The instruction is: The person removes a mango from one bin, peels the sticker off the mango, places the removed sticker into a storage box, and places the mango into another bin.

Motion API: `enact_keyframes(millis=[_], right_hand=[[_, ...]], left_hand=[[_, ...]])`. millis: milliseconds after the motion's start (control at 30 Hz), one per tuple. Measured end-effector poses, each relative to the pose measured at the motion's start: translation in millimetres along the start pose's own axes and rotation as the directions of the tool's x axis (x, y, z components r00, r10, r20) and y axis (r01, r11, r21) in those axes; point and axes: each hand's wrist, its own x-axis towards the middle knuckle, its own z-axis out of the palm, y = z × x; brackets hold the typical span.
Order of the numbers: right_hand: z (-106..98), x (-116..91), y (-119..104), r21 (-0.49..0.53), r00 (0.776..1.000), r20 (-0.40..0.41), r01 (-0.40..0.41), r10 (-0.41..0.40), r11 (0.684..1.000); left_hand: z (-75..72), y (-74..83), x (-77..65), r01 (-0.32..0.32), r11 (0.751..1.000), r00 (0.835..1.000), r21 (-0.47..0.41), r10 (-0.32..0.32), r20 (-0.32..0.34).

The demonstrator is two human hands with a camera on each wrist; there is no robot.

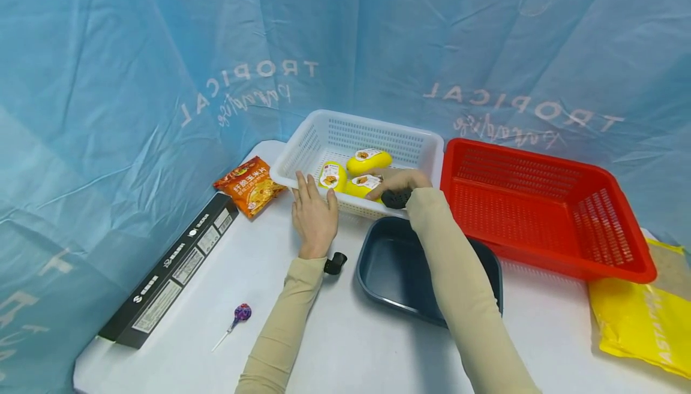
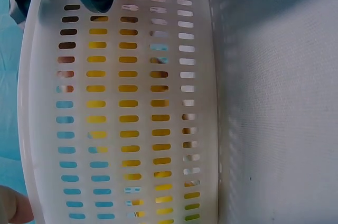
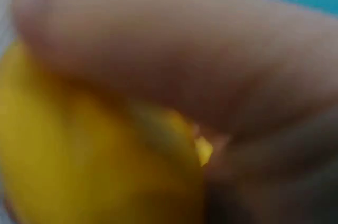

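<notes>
A white plastic basket (image 1: pixel 302 142) holds several yellow rounded packs with white labels, one yellow pack (image 1: pixel 372 161) lying at the back and another yellow pack (image 1: pixel 333 176) at the front left. My right hand (image 1: pixel 399 179) reaches into the basket and grips the front yellow pack (image 1: pixel 360 186), its fingers partly hidden. In the right wrist view the thumb (image 3: pixel 127 44) lies across the yellow pack (image 3: pixel 79 145). My left hand (image 1: pixel 315 217) rests with straight fingers at the basket's front rim. Through the slots of the basket wall (image 2: pixel 111 110), yellow shows in the left wrist view.
A dark blue tub (image 1: pixel 388 262) stands in front of the basket, under my right forearm. To the right is a red basket (image 1: pixel 518 214), with a yellow bag (image 1: pixel 637 316) beside it. On the left lie an orange snack bag (image 1: pixel 251 185), a long black box (image 1: pixel 173 268) and a lollipop (image 1: pixel 242 313).
</notes>
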Motion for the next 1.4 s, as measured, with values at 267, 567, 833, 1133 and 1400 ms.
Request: enact_keyframes(millis=[267,567,833,1133,1400], right_hand=[[-3.0,-27.6,-13.0,0.137,0.983,-0.16,0.11,-0.088,0.984],[-5.0,-67.4,-18.3,0.017,0.92,-0.301,0.267,-0.25,0.963],[8.5,-114.7,-12.0,-0.025,0.844,-0.402,0.378,-0.356,0.925],[47.7,-167.6,6.1,0.048,0.761,-0.51,0.492,-0.402,0.869],[90.5,-205.2,25.6,0.09,0.701,-0.575,0.567,-0.422,0.819]], left_hand=[[4.0,-0.5,-0.3,-0.008,1.0,1.0,-0.021,0.009,0.014],[4.1,-1.6,0.0,-0.001,1.0,1.0,-0.029,0.002,0.028],[3.4,-2.2,2.4,-0.007,1.0,0.999,-0.027,0.008,0.034],[4.1,-3.6,3.2,-0.006,0.999,0.999,-0.043,0.007,0.035],[3.1,-4.0,3.8,-0.008,0.999,0.999,-0.049,0.01,0.043]])
